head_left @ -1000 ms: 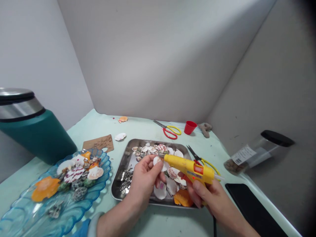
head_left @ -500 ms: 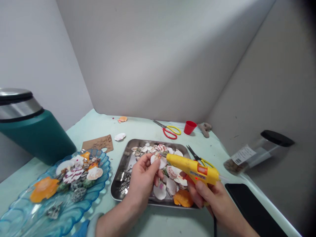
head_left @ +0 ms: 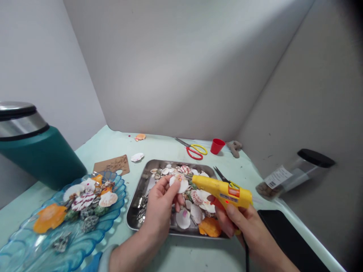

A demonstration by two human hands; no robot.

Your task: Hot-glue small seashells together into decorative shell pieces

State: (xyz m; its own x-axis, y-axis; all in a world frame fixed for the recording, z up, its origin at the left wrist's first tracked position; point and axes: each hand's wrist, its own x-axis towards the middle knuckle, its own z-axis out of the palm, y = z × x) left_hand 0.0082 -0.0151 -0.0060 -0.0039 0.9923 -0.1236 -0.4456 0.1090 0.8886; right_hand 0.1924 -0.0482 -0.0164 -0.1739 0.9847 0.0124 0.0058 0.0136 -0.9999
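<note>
My left hand (head_left: 161,207) is closed on a small white scallop shell (head_left: 179,183), pinched between thumb and fingers above a steel tray (head_left: 135,211) full of several shells. My right hand (head_left: 244,230) grips a yellow glue gun (head_left: 224,191) by its handle, a finger on the red trigger. The gun's nozzle touches the right edge of the held shell. A black cord runs down from the gun past my wrist.
A blue glass dish (head_left: 85,241) with shells lies at the left, a teal flask (head_left: 34,151) behind it. Red-and-yellow scissors (head_left: 195,150), a red cup (head_left: 217,146), a brown card (head_left: 112,165), a tilted jar (head_left: 295,174) and a black phone (head_left: 286,238) surround the tray.
Both hands drifted slightly; the shell and the gun's nozzle rose a little and stayed together. The shell is turned more toward me.
</note>
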